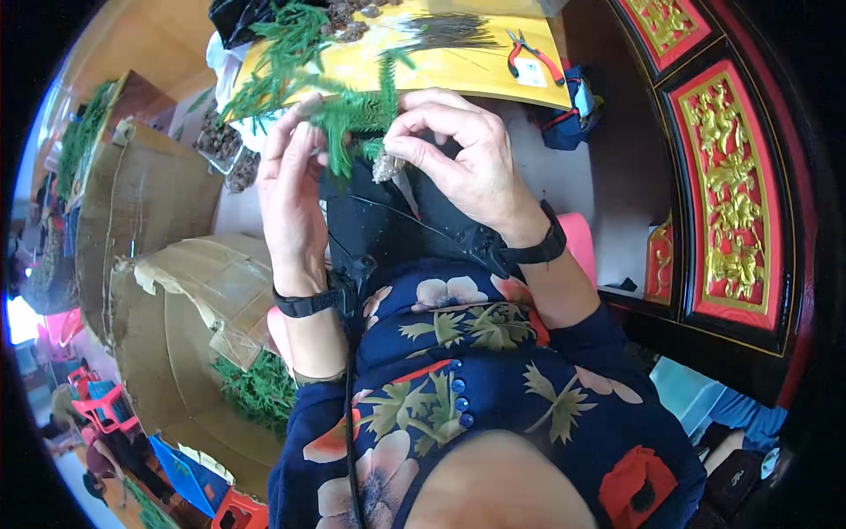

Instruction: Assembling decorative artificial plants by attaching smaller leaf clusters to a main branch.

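A green artificial pine sprig [357,113] is held up between my hands, above my lap. A small brownish, pale-tipped pine cone [386,167] hangs at its lower right end. My right hand [471,159] pinches thumb and forefinger together at the top of the cone, where it meets the greenery. On the other side, my left hand [293,181] has its fingers curled at the sprig's left end, partly blurred. Greenery hides the exact contact of the left fingertips.
Ahead stands a yellow table [423,78] bearing pliers [535,60], dark wires [449,31], pine cones [348,22] and more sprigs [286,40]. To my left, a torn cardboard box [163,203] contains greenery [256,388]. A carved red-and-gold panel [731,185] rises at right.
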Motion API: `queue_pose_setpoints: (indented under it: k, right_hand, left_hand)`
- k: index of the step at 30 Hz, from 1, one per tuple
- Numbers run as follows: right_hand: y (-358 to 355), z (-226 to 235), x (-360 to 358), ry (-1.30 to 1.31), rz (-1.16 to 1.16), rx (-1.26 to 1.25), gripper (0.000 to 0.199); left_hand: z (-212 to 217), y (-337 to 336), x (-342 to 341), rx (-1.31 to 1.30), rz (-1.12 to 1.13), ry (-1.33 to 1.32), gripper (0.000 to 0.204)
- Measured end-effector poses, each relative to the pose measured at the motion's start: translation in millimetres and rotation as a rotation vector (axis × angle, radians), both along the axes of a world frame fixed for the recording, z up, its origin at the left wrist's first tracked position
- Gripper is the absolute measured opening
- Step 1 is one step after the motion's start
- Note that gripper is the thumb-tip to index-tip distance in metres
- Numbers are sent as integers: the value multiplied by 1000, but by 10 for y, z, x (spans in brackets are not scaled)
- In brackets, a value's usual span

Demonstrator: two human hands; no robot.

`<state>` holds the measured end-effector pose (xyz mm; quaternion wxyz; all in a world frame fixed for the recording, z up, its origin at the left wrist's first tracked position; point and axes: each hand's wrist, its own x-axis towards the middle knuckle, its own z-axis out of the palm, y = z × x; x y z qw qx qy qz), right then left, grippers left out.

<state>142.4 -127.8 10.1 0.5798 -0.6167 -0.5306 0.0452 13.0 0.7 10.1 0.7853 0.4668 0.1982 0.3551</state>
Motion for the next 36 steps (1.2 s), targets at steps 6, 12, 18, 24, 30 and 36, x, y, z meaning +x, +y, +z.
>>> queue_pose_setpoints:
  k: [6,12,18,24,30,36]
  right_hand:
    - [10,-41,-2,-147,-23,78,8]
    - [-22,45,-74,-62,4,79,9]
    - [-181,-2,-20,408,149,161,11]
    - [-269,-3,-48,620,194,148,14]
    - [-299,-88,-22,641,228,131,16]
    - [-314,-165,5,669,232,131,16]
  left_hand:
    - [10,42,-78,354,81,168,23]
    - [-3,100,-93,267,33,-18,22]
    - [-234,282,-235,-405,-315,-362,31]
    - [-313,220,-67,-758,-747,-772,40]
    - [-375,210,-74,-600,-771,-773,51]
    - [-431,179,-37,-483,-691,-688,58]
